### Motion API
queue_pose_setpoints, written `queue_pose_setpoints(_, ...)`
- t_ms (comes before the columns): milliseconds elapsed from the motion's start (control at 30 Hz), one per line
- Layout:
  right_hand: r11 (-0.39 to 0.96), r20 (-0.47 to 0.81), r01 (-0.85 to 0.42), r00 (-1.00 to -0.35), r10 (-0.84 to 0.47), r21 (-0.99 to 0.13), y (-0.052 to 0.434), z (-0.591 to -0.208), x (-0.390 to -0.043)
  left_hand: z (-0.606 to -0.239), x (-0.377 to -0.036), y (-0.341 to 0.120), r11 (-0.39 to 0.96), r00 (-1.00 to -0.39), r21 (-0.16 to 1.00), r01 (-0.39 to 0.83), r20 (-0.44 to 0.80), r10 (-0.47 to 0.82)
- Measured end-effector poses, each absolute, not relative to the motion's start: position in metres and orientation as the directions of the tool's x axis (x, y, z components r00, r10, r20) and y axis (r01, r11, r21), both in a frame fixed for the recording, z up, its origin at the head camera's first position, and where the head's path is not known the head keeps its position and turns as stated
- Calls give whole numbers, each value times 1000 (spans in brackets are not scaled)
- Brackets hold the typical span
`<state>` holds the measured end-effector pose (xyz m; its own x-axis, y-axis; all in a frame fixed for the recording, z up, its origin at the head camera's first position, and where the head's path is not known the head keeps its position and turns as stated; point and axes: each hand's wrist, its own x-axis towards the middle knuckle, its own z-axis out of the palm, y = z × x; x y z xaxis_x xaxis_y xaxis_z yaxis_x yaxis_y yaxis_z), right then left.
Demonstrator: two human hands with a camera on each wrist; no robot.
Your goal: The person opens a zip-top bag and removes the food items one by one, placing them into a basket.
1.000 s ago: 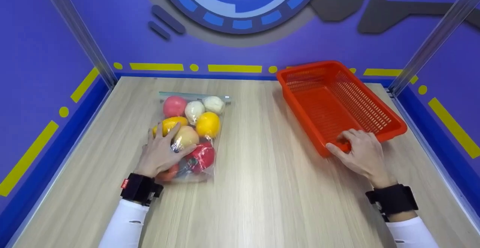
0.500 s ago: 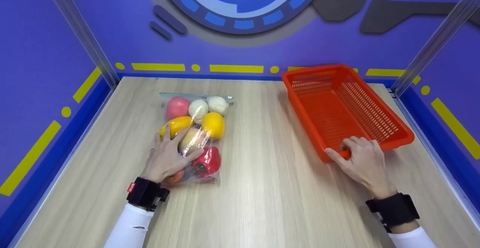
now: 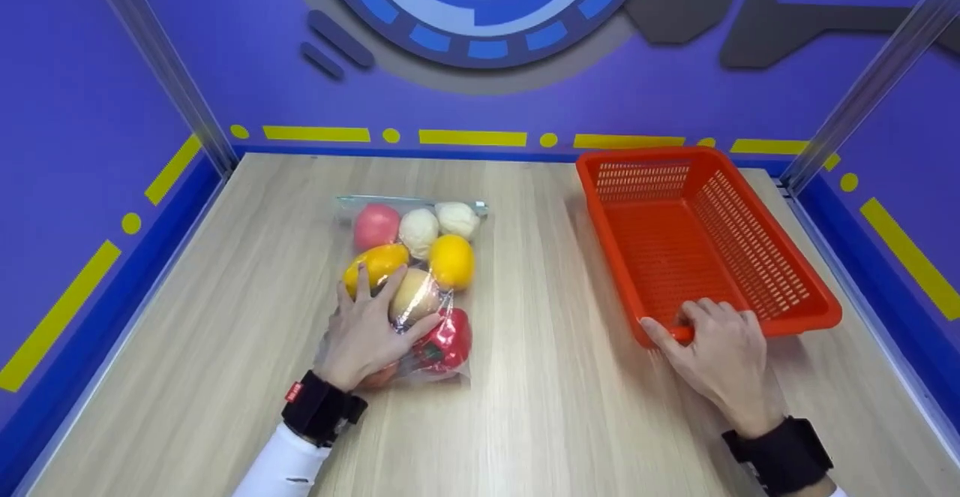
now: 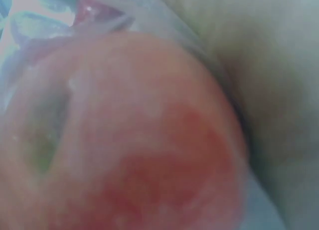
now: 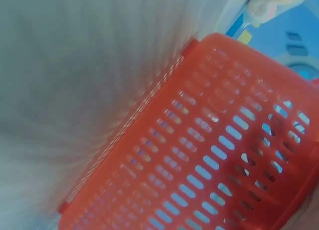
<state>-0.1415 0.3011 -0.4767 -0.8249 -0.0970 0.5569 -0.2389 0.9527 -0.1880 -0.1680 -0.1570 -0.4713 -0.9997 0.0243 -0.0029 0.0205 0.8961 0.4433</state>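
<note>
My left hand (image 3: 371, 335) lies with spread fingers on a clear zip bag (image 3: 375, 200), thumb over its contents. Through the plastic show a pink round fruit (image 3: 376, 227), two whitish balls, a yellow mango-like fruit (image 3: 384, 258), a yellow round fruit (image 3: 451, 262), a pale peach-like fruit (image 3: 415, 296) and a red pepper (image 3: 452, 338). A reddish-orange fruit (image 4: 149, 125) fills the left wrist view, close under the hand. My right hand (image 3: 720, 354) grips the near rim of a red plastic basket (image 3: 652, 245), fingers curled inside and thumb outside. Nothing lies in the basket.
Both things rest on a light wood-grain table (image 3: 540, 377). Purple panels (image 3: 517, 110) with yellow dashes stand behind and at both sides, joined by metal posts (image 3: 855, 91) in the corners. The basket's far end is close to the back panel.
The bag has slid right and nearer to me under my left hand. The basket has been drawn nearer and slightly right, with my right hand still holding its rim.
</note>
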Motion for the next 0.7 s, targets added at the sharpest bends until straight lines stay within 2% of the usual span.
queue_pose_setpoints(367,965,583,-207,-809,-75,-162,284,-479,-121,-474,-155,-118,885,-1000,464,21,7,19)
queue_pose_setpoints(700,977,542,-164,-838,-64,-139,270,-477,-104,-471,-147,-92,889,-999,456,46,24,39)
